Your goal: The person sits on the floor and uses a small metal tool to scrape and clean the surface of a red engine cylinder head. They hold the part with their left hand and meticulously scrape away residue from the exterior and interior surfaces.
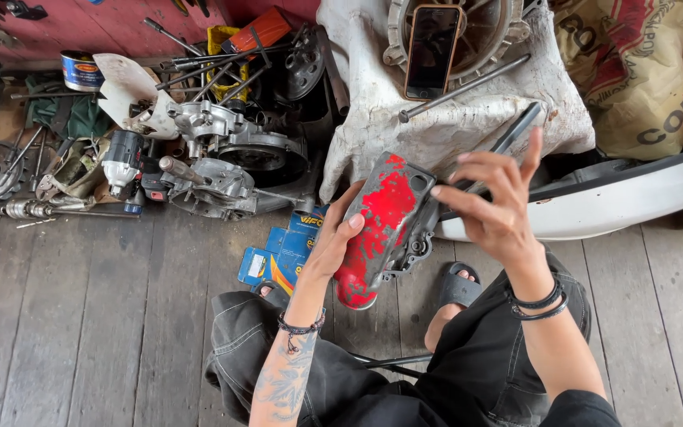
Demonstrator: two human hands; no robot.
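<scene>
Red-painted cast-metal engine cover [385, 225], likely heavy and rigid, sits cupped along its edge in the left hand [333, 245]; the right hand [492, 202] pinches a black rod [507, 142] against its upper corner.

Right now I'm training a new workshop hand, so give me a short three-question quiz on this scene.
1. Which hand grips the red-painted metal cover: left or right?
2. True or false: the phone lies on the wooden floor.
3. The right hand holds a: A) hammer B) dark slim tool C) can

Key: 1 left. 2 false, it leans on the cloth-draped part. 3 B.
</scene>
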